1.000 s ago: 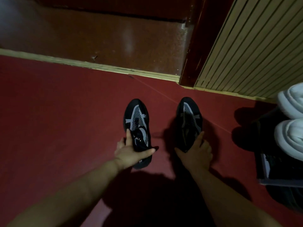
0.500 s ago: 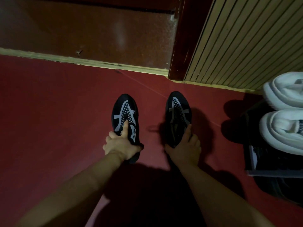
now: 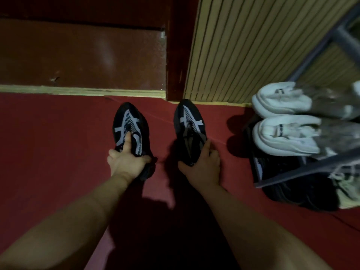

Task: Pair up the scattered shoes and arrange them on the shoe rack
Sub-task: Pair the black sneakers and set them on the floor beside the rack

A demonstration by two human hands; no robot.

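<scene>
A red floor (image 3: 48,143) filled the scene. At right stood the shoe rack (image 3: 292,173), its near shelf holding white sneakers (image 3: 282,133) and leaving little room. The left hand (image 3: 124,162) was clamped on one black shoe (image 3: 128,121), the right hand (image 3: 202,164) on its mate (image 3: 190,119). Pairing looked done; next, probably, came carrying both rightward to a free shelf.

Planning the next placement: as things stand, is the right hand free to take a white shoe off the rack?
Probably not: the right hand is gripping a black shoe. The white shoes sit unobstructed on the rack.
</scene>
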